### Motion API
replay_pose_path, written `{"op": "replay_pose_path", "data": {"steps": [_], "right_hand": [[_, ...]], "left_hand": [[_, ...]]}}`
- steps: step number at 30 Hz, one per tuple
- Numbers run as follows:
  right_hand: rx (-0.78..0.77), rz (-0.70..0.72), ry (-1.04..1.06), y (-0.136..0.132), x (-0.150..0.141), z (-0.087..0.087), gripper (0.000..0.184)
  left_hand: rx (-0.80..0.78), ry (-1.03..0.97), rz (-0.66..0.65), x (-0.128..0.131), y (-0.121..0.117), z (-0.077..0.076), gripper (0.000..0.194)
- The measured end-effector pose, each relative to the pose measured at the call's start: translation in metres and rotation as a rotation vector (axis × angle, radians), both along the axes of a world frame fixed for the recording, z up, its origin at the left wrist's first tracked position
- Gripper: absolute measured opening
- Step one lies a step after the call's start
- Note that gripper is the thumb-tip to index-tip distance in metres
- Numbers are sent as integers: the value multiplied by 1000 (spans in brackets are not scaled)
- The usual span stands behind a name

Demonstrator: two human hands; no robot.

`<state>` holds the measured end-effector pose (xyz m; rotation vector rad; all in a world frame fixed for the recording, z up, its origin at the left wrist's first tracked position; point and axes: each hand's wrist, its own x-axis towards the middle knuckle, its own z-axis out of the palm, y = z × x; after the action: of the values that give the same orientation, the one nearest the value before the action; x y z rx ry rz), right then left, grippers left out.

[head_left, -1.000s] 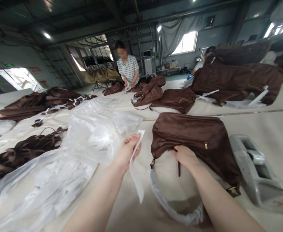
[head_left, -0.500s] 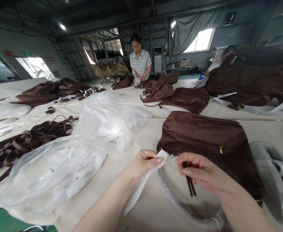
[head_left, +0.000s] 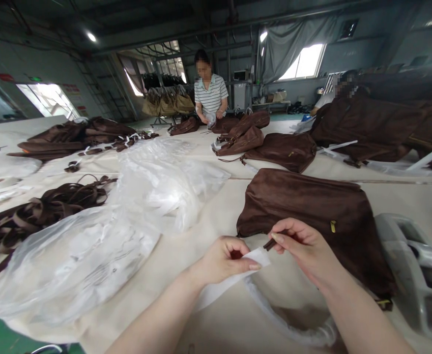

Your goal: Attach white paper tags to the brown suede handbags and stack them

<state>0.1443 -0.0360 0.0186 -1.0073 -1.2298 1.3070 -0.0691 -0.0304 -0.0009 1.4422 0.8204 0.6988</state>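
Note:
A white paper strip (head_left: 221, 291) is pinched in my left hand (head_left: 227, 260), its long end trailing down toward me. My right hand (head_left: 300, 243) pinches thin brown leather strips (head_left: 270, 244) between thumb and fingers. Their ends point down-left and meet or nearly meet the paper's upper end; whether they touch I cannot tell. Behind both hands lies a dark brown leather bag (head_left: 304, 196) with a small brass zip pull (head_left: 333, 226). Below my hands its plastic-wrapped handle (head_left: 274, 314) curves across the pale table cover.
Crumpled clear plastic bags (head_left: 90, 265) spread over the left. Beyond them is a heap of brown straps (head_left: 42, 211). A grey tape dispenser (head_left: 409, 265) stands at right. More brown bags (head_left: 282, 150) lie farther back, where a person in a striped shirt (head_left: 211, 93) handles one.
My right hand has moved slightly left and up, turning the brown strips from hanging down to pointing at the paper. My left hand has lowered a little, tilting the paper strip flatter.

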Motion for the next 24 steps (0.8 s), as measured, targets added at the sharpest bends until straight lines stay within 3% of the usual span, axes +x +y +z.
{"op": "replay_pose_path", "data": {"steps": [10, 15, 18, 20, 24], "right_hand": [[102, 49, -402, -3, -8, -3, 21], [150, 116, -496, -5, -7, 1, 38], [199, 168, -563, -10, -8, 5, 44], [231, 226, -615, -16, -11, 7, 46], [229, 287, -703, -22, -15, 5, 46]], "left_hand": [[-27, 1, 64, 5, -3, 3, 44], [-122, 75, 87, 6, -7, 8, 49], [38, 87, 127, 6, -8, 7, 49], [127, 109, 95, 6, -7, 6, 50], [52, 187, -9, 5, -6, 5, 50]]}}
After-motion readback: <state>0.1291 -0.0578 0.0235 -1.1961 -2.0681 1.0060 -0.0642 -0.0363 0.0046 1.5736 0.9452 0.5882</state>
